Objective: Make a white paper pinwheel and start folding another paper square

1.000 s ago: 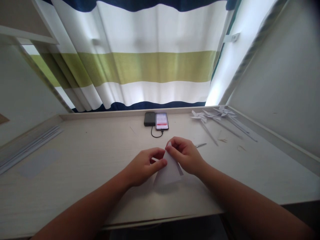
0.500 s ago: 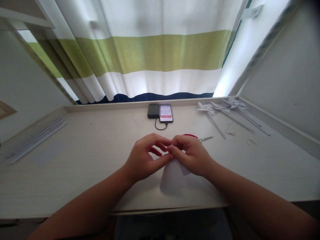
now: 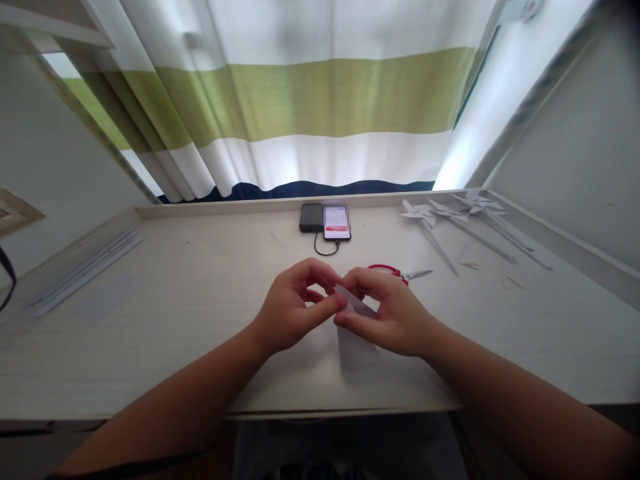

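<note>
Both hands meet over the middle of a pale wooden desk (image 3: 175,313). My left hand (image 3: 295,310) pinches the top corner of a small folded white paper (image 3: 356,347) between thumb and forefinger. My right hand (image 3: 390,313) grips the same paper from the right, fingers curled over its upper edge. The paper's lower part rests on the desk under my right hand. Red-handled scissors (image 3: 395,272) lie just behind my right hand, partly hidden by it.
A phone (image 3: 336,223) and a dark power bank (image 3: 311,218) joined by a cable sit at the back centre. Several white paper pinwheels (image 3: 450,213) lie at the back right. Paper strips (image 3: 90,270) and a flat sheet (image 3: 105,298) lie at the left. A striped curtain hangs behind.
The camera view tilted down and shifted, so the scissors now show behind my right hand. Both hands kept pinching the paper; its fold has turned and looks narrower.
</note>
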